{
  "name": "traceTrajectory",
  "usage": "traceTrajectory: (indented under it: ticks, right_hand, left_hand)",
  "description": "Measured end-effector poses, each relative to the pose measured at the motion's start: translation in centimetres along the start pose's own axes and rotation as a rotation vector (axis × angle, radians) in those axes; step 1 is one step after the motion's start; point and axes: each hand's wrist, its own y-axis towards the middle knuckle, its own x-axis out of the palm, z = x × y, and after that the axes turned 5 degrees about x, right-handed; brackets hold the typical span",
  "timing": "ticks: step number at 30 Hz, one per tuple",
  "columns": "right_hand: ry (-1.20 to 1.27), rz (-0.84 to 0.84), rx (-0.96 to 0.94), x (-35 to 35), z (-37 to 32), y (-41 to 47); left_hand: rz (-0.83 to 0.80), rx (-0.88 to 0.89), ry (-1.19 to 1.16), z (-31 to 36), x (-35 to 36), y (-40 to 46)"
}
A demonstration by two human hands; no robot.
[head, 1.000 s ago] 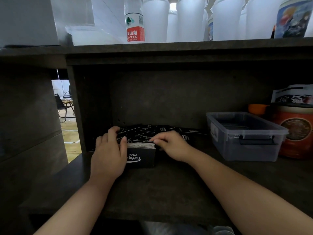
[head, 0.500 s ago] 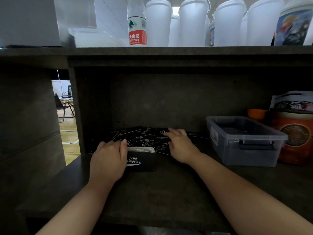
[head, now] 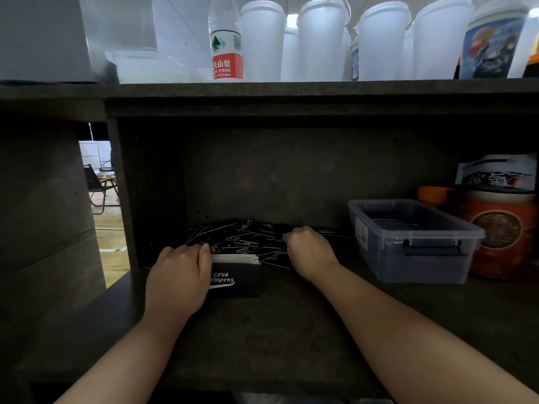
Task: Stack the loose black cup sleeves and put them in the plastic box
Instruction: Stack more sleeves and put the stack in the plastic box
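Dark shelving (head: 262, 330) fills the frame; the plastic box (head: 414, 243) sits empty at right. Loose black cup sleeves (head: 233, 237) lie scattered mid-frame behind the stack (head: 236, 275). The left hand (head: 178, 278) grips the stack's side; the right hand (head: 309, 252) curls onto loose ones. Light, flat card likely slides, so pinch the edges.

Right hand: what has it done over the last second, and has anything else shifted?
The right hand left the top of the upright stack of black cardboard cup sleeves, reached back right over the loose black sleeves and now curls its fingers on one there. The left hand stayed gripping the stack's left side. The clear plastic box has not moved.
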Motion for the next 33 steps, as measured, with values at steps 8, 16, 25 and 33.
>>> traceTrajectory:
  ticks: [8, 16, 25, 33]
  right_hand:
    - [0.933, 0.241, 0.246, -2.9, -0.3, -0.6]
    - [1.153, -0.593, 0.164, -2.2, -2.4, -1.4]
    - [0.708, -0.492, 0.051, -2.2, -0.9, -0.9]
    - [0.199, -0.45, 0.622, -0.7, 3.6, -0.8]
  left_hand:
    - [-0.019, -0.046, -0.025, 0.1, -0.2, -0.2]
    - [-0.032, -0.132, -0.116, 0.6, -0.7, -0.1]
    - [-0.06, -0.09, -0.022, 0.4, -0.5, -0.1]
    - [-0.037, -0.073, -0.015, 0.3, -0.2, -0.2]
